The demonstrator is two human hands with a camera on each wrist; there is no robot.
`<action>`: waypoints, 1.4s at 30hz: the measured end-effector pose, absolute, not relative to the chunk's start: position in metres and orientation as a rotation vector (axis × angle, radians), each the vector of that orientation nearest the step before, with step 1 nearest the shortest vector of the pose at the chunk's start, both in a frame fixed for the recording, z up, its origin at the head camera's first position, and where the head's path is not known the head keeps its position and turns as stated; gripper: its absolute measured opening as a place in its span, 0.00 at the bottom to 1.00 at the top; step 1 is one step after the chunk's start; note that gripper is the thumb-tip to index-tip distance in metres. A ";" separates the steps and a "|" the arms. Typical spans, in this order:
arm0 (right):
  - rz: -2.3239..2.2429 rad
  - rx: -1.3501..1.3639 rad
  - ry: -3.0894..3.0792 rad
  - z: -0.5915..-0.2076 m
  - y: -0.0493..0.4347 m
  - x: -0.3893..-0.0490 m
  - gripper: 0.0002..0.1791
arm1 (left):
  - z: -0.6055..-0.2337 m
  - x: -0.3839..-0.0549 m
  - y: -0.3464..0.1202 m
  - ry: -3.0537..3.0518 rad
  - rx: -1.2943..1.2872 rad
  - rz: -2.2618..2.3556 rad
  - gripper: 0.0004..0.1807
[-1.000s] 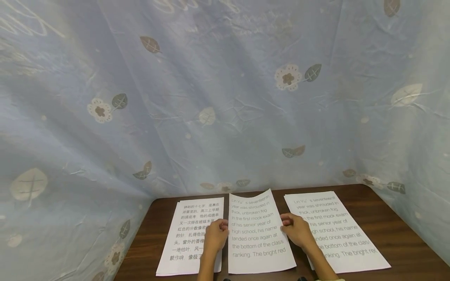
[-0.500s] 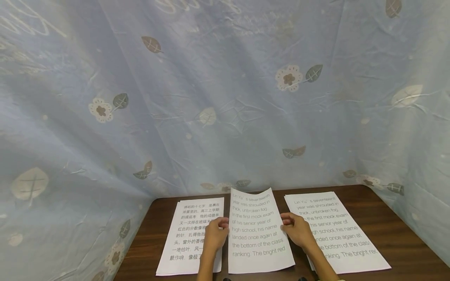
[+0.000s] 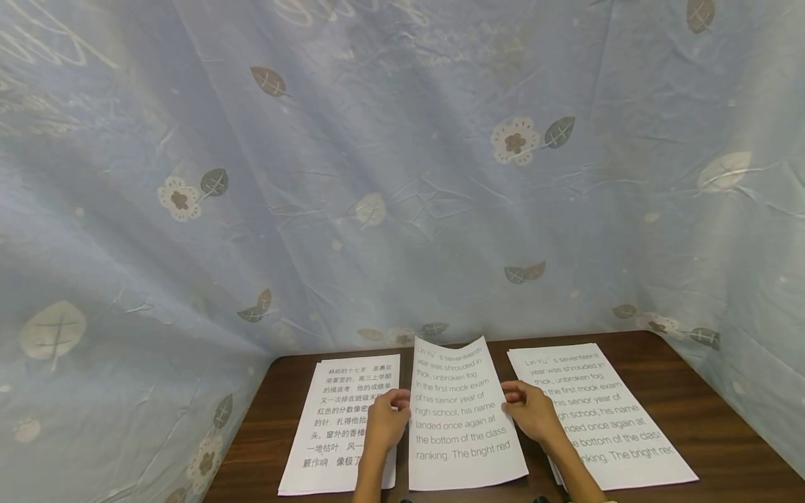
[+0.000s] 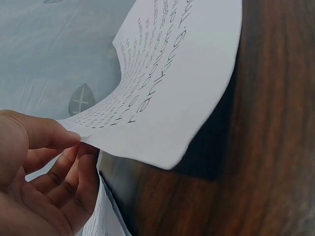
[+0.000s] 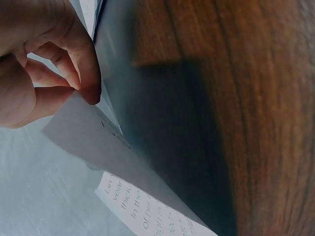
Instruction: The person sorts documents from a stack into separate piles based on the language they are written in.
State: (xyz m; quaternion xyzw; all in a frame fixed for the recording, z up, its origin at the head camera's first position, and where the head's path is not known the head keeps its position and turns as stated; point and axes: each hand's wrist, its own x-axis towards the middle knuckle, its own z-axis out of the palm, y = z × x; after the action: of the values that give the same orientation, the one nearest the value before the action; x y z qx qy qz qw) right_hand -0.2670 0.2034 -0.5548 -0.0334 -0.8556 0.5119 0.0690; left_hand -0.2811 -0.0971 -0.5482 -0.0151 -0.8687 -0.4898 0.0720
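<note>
A printed sheet of paper (image 3: 462, 419) with English text is held up between both hands in the head view, its middle sagging and its far corners raised. My left hand (image 3: 386, 423) pinches its left edge between thumb and fingers. In the left wrist view, that thumb (image 4: 54, 132) lies on top of the curving paper (image 4: 197, 73). My right hand (image 3: 531, 413) pinches the opposite edge. Seen from the right wrist, the fingers (image 5: 88, 73) grip the paper's (image 5: 98, 135) margin, and a dark shadow falls on the wood under it.
Left of the held sheet lies a stack of paper (image 3: 339, 419) with Chinese text, partly under the left forearm. To the right is another stack (image 3: 616, 419) with English text, overlapped by the right forearm. Both rest on a dark wooden table (image 3: 685, 384). A patterned blue curtain (image 3: 428, 244) hangs behind.
The held sheet's far edge has risen slightly, its upper left corner shifting up and right. Both hands stay almost in the same place, keeping their pinch.
</note>
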 end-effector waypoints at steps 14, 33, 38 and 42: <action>1.505 -0.112 -2.605 -0.553 0.223 -0.262 0.25 | -0.555 -0.279 -0.078 -2.511 -0.085 -1.675 0.22; 1.394 -0.161 -2.675 -0.555 0.292 -0.259 0.24 | -0.567 -0.276 -0.007 -2.353 -0.019 -1.879 0.20; 1.383 -0.172 -2.692 -0.555 0.312 -0.258 0.25 | -0.567 -0.273 0.012 -2.306 -0.033 -1.941 0.19; 1.363 -0.172 -2.709 -0.557 0.322 -0.257 0.25 | -0.567 -0.271 0.025 -2.289 -0.035 -1.953 0.19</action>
State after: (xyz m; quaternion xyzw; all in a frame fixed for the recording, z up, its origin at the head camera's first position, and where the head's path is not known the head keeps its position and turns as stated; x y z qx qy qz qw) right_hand -0.2573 0.3224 -0.5568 -0.0567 -0.8906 0.4482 0.0522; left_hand -0.2708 0.0250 -0.5667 -0.0115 -0.7591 -0.6475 0.0662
